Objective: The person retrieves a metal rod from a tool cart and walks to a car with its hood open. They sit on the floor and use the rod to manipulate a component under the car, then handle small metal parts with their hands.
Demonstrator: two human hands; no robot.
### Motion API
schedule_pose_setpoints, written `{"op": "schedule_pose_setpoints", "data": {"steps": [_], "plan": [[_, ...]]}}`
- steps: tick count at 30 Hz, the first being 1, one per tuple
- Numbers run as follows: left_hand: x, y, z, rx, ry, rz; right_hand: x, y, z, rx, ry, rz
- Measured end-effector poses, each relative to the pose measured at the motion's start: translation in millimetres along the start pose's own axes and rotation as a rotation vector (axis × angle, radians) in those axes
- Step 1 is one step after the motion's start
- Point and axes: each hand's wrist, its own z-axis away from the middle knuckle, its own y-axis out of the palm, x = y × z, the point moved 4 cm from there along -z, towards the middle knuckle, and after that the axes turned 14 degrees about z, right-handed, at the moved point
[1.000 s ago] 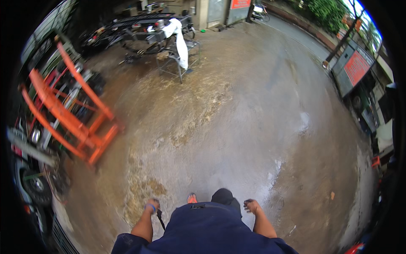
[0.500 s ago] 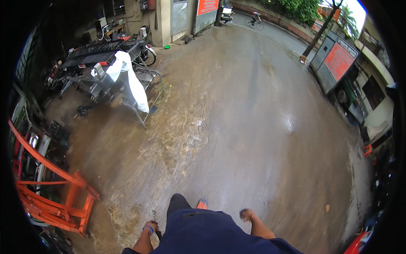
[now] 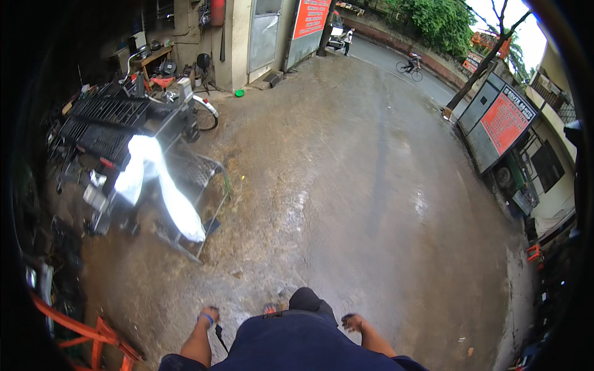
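Note:
My left hand [image 3: 209, 314], with a blue band on its wrist, hangs at my left side above the wet concrete. Its fingers point down and are mostly hidden, so I cannot make out whether they hold anything. A thin black strap-like piece [image 3: 219, 334] dangles between this hand and my dark blue shirt [image 3: 284, 343]. At my right side hangs my right hand [image 3: 352, 322], its fingers loosely bent and apart with nothing seen in them. Neither hand visibly touches any object. My dark-trousered knee [image 3: 306, 300] and a sandalled foot [image 3: 270, 308] show in front.
White cloth [image 3: 179, 213] drapes over a metal frame [image 3: 213, 172] ahead on the left, beside black metal equipment [image 3: 111, 127]. An orange metal frame [image 3: 99, 337] stands at near left. Wet concrete [image 3: 371, 216] stretches to a gate panel [image 3: 498, 123] and a street with a cyclist [image 3: 411, 63].
I have walked forward: the cloth-draped frame is nearer and the orange frame slips toward the lower left edge. My arms have swung, and the other foot shows. The cyclist appears farther right.

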Motion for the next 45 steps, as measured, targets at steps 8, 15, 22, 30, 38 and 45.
{"op": "schedule_pose_setpoints", "data": {"steps": [8, 15, 22, 30, 38, 45], "plan": [[-340.5, -116.1, -272.9, -0.274, 0.142, 0.236, 89.3, -83.9, -197.4, 0.173, -0.735, 0.662], [-483.5, -118.9, -384.2, -0.203, 0.100, 0.660, 551.4, -331.4, -216.3, -0.180, -0.110, 0.342], [-619.6, -172.6, -639.0, -0.126, 0.045, 0.763, 992.9, -460.3, -230.7, -0.477, -0.575, 0.107], [-817.8, -350.9, -908.7, -0.136, 0.226, 0.588, 1050.3, -452.4, -356.0, 0.060, -0.138, 0.547], [-818.4, -445.4, -1105.4, -0.294, 0.151, 0.323, 1320.8, -510.7, -490.2, 0.156, -0.315, 0.730], [-852.7, -542.9, -1178.7, -0.408, -0.119, 0.705, 1846.2, -610.7, -559.6, -0.166, -0.236, 0.575]]}}
